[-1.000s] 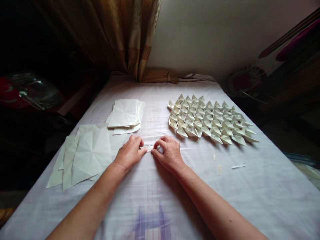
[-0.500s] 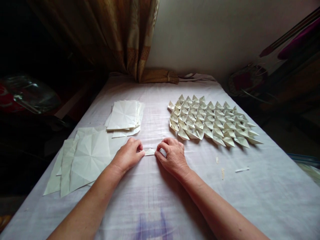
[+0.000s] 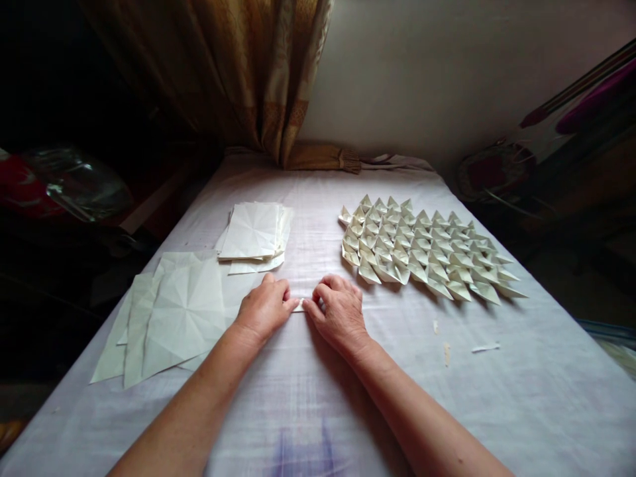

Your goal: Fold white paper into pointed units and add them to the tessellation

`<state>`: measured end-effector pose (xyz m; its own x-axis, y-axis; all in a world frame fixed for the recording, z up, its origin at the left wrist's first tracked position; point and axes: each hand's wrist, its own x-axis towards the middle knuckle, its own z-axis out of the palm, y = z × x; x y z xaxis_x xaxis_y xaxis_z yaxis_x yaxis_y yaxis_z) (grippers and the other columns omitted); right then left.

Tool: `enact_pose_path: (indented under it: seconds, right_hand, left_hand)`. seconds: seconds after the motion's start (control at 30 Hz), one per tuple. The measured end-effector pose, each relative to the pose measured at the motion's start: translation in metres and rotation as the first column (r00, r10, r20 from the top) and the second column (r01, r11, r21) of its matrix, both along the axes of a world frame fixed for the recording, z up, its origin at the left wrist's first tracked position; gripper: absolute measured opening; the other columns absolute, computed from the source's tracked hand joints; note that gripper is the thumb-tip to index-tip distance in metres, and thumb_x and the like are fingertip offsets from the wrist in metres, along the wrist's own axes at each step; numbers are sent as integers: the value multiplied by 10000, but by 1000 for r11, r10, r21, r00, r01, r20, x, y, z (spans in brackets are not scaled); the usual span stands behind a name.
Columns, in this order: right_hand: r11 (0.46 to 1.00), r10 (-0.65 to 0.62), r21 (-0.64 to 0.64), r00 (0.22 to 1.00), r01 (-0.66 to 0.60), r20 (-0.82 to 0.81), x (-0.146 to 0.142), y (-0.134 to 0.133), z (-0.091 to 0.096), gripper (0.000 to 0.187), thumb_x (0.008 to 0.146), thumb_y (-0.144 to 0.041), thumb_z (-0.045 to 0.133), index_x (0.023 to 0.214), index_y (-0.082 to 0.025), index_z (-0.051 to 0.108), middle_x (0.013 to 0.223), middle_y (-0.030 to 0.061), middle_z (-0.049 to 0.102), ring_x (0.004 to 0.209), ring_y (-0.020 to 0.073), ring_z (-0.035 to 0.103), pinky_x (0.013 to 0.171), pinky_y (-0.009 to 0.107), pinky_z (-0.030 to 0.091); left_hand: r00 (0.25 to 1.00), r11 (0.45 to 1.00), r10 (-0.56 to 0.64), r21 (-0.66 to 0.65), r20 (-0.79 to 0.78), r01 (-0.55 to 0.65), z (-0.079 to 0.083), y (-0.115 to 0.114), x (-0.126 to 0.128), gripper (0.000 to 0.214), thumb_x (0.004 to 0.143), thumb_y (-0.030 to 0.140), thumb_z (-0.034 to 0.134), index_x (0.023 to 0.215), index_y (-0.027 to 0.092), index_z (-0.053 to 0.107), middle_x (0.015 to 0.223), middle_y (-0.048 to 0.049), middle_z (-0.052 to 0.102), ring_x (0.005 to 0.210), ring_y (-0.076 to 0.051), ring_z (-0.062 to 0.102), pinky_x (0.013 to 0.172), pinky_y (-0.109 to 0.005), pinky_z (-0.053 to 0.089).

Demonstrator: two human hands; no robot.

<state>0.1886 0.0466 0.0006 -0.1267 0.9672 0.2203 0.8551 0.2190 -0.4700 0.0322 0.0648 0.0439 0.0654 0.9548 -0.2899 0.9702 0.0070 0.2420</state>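
Observation:
Between my two hands lies a small strip of folded white paper (image 3: 299, 305), mostly covered by the fingers. My left hand (image 3: 265, 306) is closed on its left end, thumb pressing near the middle. On the other end, my right hand (image 3: 338, 306) is closed too, its thumb almost meeting the left one. Left of my left hand, creased loose paper sheets (image 3: 186, 308) overlap on the cloth. Beyond it sits a neater stack of creased paper (image 3: 251, 230). Several folded paper boats (image 3: 422, 248) stand in close rows past my right hand.
A pale cloth (image 3: 447, 411) with a purple stain near the front covers the table. Small paper scraps (image 3: 485, 348) lie at the right. A gold-brown curtain (image 3: 283, 86) hangs at the back, and a clear plastic bottle (image 3: 82, 185) is at the far left.
My thumbs have come closer together along the folded paper, so less of it shows. The whole view has shifted slightly.

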Motion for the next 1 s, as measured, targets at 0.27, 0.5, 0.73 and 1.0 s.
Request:
enact_pose_path:
  seconds: [0.27, 0.5, 0.73, 1.0]
  right_hand:
    - [999, -34, 31, 999, 34, 20, 5, -1, -5, 137, 868, -297, 665, 767, -207, 642, 1018, 48, 650, 955, 219, 524, 849, 359, 282]
    - [999, -16, 52, 999, 14, 46, 3, -7, -3, 288, 865, -476, 662, 776, -204, 627, 1005, 62, 628, 956, 236, 513, 855, 368, 287]
    - [1000, 0, 27, 999, -1, 32, 1, -7, -4, 291, 907, -477, 609, 813, -203, 626, 1045, 73, 636, 992, 248, 528, 890, 395, 299]
    - [982, 103, 168, 987, -82, -124, 12, -15, -20, 252, 845, -293, 668, 1080, -205, 649, 1205, 119, 638, 1114, 277, 558, 956, 418, 377]
  left_hand:
    - [1000, 1000, 11, 26, 6, -12, -4, -1, 0, 182, 879, 389, 558, 833, 231, 633, 966, -37, 568, 790, -211, 628, 678, -302, 446]
    - [999, 998, -21, 54, 47, 19, -5, -7, -5, 269, 863, 497, 585, 869, 230, 621, 996, -33, 565, 794, -197, 615, 701, -293, 451]
    - [998, 999, -20, 50, 54, 18, -5, -7, -3, 222, 864, 447, 613, 905, 229, 623, 1023, -46, 565, 798, -214, 627, 708, -317, 464]
    - [974, 969, -128, 231, 187, 83, -21, -25, -17, 205, 848, 277, 654, 1049, 253, 625, 1097, -20, 601, 954, -202, 630, 846, -311, 482]
